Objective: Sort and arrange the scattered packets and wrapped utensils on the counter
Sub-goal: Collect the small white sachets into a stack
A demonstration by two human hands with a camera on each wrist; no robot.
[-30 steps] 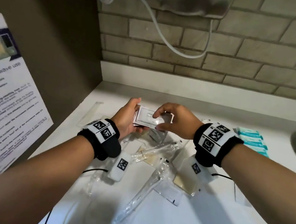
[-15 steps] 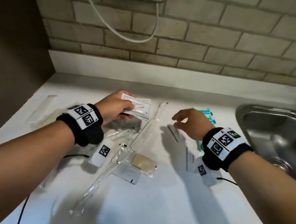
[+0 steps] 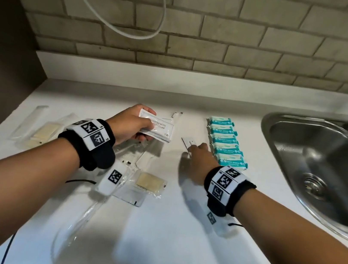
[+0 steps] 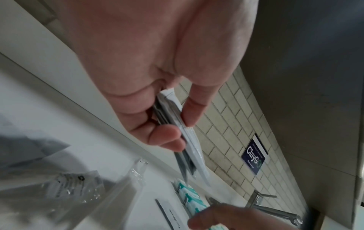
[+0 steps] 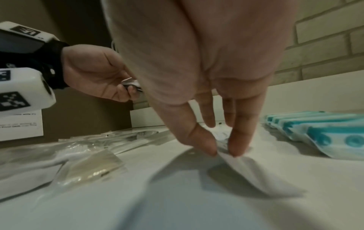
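Observation:
My left hand (image 3: 132, 125) holds a thin stack of white shampoo packets (image 3: 160, 127) a little above the counter; the left wrist view shows the stack (image 4: 197, 157) pinched between thumb and fingers (image 4: 181, 126). My right hand (image 3: 195, 154) reaches down to a small white toothpaste packet (image 3: 187, 143) just left of a row of teal packets (image 3: 226, 143). In the right wrist view, thumb and fingertip (image 5: 221, 150) pinch that packet (image 5: 260, 174) and its near edge is lifted off the counter.
Clear-wrapped utensils (image 3: 78, 219) and a tan pad in clear wrap (image 3: 149, 182) lie under my left forearm. More wrapped items (image 3: 44, 132) lie at the far left by a dark wall. A steel sink (image 3: 320, 172) is set into the counter on the right.
My right hand let go of the packet stack and moved right and down onto the small white packet beside the teal ones. The left hand keeps the stack. The view swung right.

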